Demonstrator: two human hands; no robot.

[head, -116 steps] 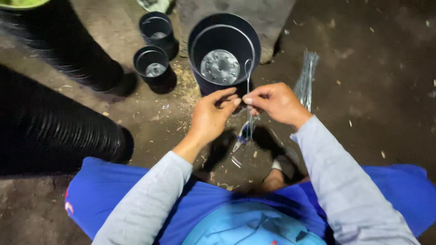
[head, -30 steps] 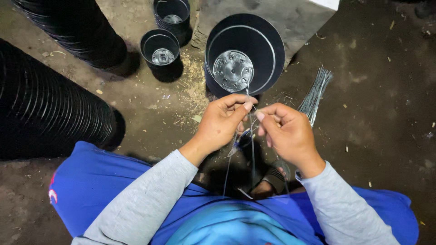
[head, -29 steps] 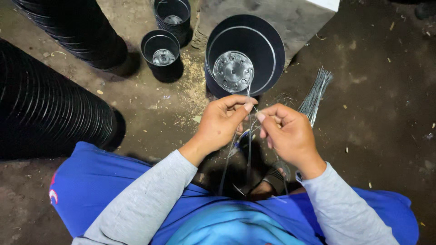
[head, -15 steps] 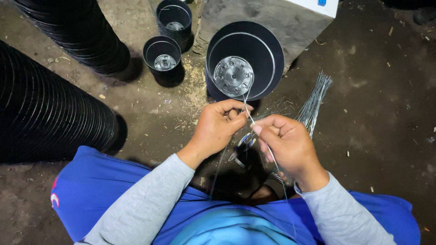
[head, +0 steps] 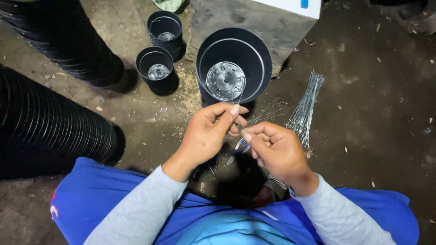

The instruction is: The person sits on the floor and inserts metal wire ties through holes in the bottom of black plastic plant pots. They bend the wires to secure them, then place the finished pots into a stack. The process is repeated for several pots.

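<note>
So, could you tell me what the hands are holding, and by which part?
Both hands, left hand and right hand, pinch a thin wire between fingertips, near its lower end; it runs up toward the large black pot.

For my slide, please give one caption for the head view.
Left hand and right hand pinch thin metal wire over large black plastic pot.

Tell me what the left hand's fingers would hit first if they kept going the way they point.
Probably the right hand: the left hand points across at it, fingertips nearly meeting around the thin wire. Depth is unclear.
</note>
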